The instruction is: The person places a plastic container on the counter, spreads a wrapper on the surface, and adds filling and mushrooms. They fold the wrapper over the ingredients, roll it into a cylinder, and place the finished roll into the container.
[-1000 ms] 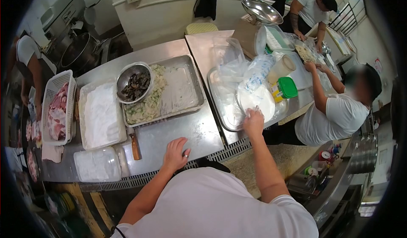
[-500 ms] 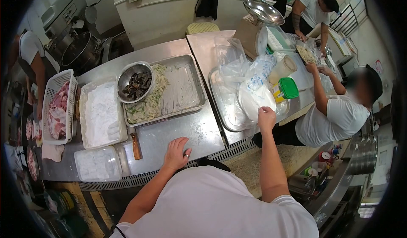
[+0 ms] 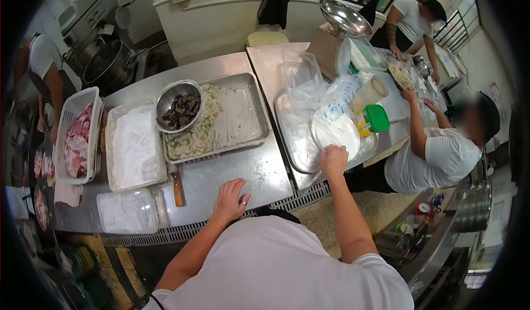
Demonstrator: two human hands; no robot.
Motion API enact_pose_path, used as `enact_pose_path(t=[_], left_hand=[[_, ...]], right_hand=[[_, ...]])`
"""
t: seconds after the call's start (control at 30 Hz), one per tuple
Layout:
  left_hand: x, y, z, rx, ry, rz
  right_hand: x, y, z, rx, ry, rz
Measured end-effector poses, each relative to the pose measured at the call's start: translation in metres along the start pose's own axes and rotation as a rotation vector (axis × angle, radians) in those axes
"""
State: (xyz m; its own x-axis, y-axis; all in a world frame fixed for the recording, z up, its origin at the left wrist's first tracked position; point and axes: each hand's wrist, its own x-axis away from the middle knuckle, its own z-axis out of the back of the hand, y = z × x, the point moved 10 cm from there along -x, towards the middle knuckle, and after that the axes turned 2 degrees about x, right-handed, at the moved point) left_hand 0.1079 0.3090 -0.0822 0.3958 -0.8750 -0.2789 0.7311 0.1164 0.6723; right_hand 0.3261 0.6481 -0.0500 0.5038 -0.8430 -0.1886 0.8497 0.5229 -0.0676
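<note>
My left hand lies on the front part of the steel table, fingers stretched out and holding nothing. My right hand is closed, its fingers curled at the near edge of a round white disc-like stack. Whatever its fingers may hold is hidden. That stack rests on a metal tray, beside clear plastic bags and a yellow tub with a green lid. Left of my left hand lies a knife with a wooden handle.
A metal tray holds chopped pale-green filling, with a steel bowl of dark pieces on it. Nearby stand a tub of white powder, a clear container and a meat basket. A scale stands behind; co-workers work at right.
My right hand has moved left and slightly toward me along the white stack's edge, its fingers more curled. My left hand has stayed put. The view has shifted slightly.
</note>
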Motion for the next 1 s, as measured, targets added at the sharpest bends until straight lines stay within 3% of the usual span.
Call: enact_pose_path(t=[0.03,0.23,0.33,0.53,0.73,0.83,0.93,1.0], left_hand=[[0.0,0.0,0.001,0.001,0.002,0.001],[0.001,0.002,0.002,0.01,0.005,-0.01],[0.001,0.002,0.003,0.01,0.002,-0.003],[0.003,0.0,0.002,0.016,-0.009,-0.003],[0.01,-0.005,0.005,0.038,0.007,0.01],[0.013,-0.014,0.001,0.092,0.01,0.043],[0.015,-0.021,-0.001,0.139,0.008,0.102],[0.015,-0.023,-0.002,0.136,-0.001,0.124]], right_hand=[[0.0,-0.001,-0.003,0.014,-0.044,0.007],[0.013,-0.022,0.047,-0.09,0.307,0.074],[0.016,-0.024,0.035,-0.187,0.259,0.079],[0.012,-0.013,0.021,-0.073,0.162,-0.049],[0.021,-0.01,0.025,-0.358,0.082,-0.185],[0.025,-0.008,0.021,-0.473,0.175,-0.213],[0.028,-0.014,0.023,-0.52,0.23,-0.154],[0.036,-0.032,0.042,-0.488,0.39,0.014]])
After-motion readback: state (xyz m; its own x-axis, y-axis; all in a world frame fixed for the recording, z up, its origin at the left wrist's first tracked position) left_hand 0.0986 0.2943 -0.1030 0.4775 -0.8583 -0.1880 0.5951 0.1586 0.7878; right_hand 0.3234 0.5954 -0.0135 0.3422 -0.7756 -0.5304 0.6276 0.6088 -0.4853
